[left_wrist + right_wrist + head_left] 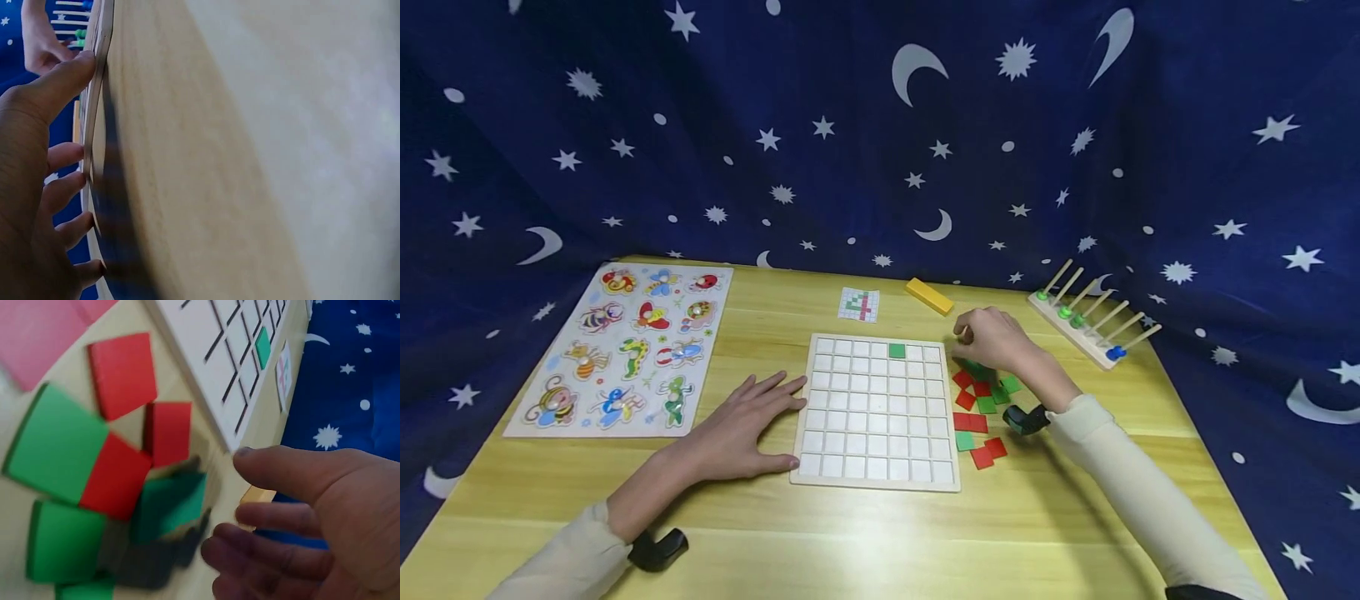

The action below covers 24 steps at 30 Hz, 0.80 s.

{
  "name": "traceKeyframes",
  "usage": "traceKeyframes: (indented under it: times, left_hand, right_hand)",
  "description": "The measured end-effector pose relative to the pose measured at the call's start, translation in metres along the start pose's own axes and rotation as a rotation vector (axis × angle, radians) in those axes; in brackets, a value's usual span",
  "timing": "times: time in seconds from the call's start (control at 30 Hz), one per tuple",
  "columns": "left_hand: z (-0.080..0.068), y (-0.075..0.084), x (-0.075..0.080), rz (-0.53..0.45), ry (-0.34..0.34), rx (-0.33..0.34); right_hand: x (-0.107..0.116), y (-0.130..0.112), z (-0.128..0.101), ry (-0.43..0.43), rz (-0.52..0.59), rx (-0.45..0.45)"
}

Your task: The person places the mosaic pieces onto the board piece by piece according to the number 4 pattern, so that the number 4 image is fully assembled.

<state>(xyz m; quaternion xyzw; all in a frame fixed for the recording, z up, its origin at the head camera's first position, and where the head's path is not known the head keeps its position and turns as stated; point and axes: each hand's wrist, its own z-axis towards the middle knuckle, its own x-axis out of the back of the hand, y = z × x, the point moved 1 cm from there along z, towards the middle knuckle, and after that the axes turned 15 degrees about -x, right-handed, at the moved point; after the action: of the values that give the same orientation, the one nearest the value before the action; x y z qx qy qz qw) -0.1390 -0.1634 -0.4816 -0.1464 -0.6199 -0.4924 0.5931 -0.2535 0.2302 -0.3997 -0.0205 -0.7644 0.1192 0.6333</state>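
A white gridded board (877, 403) lies on the table in the head view, with one green tile (897, 351) in its top row. My left hand (737, 429) touches the board's left edge, fingers spread and thumb near the lower corner. To the right of the board, my right hand (992, 337) is over loose red and green square tiles. Seen from the right wrist, its thumb and fingers are apart with nothing between them. A shaded green tile (169, 506) lies near the fingertips, beside a small red tile (170, 432).
Behind the board lie a small pattern card (858, 305) and a yellow block (929, 297). A rack with wooden pegs and beads (1073, 332) stands at the back right. An insect picture board (651, 329) occupies the left. Starry dark blue cloth (850, 167) surrounds the table.
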Motion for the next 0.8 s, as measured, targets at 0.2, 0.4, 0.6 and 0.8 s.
traceKeyframes:
  times: [0.2, 0.4, 0.6, 0.8]
  left_hand:
    - [-0.005, -0.003, -0.001, 0.007, 0.008, 0.013]
    - [-0.005, -0.004, -0.003, 0.007, 0.017, 0.004]
    - [-0.001, -0.002, -0.003, 0.002, 0.016, -0.009]
    - [-0.001, -0.003, -0.002, 0.000, 0.009, -0.002]
  right_hand:
    - [-0.002, 0.009, -0.002, -0.081, -0.066, -0.109]
    - [-0.008, 0.011, -0.003, -0.118, -0.064, -0.139]
    - [-0.010, 0.015, -0.003, -0.076, -0.053, -0.098]
    - [-0.014, 0.001, -0.004, 0.043, 0.035, 0.045]
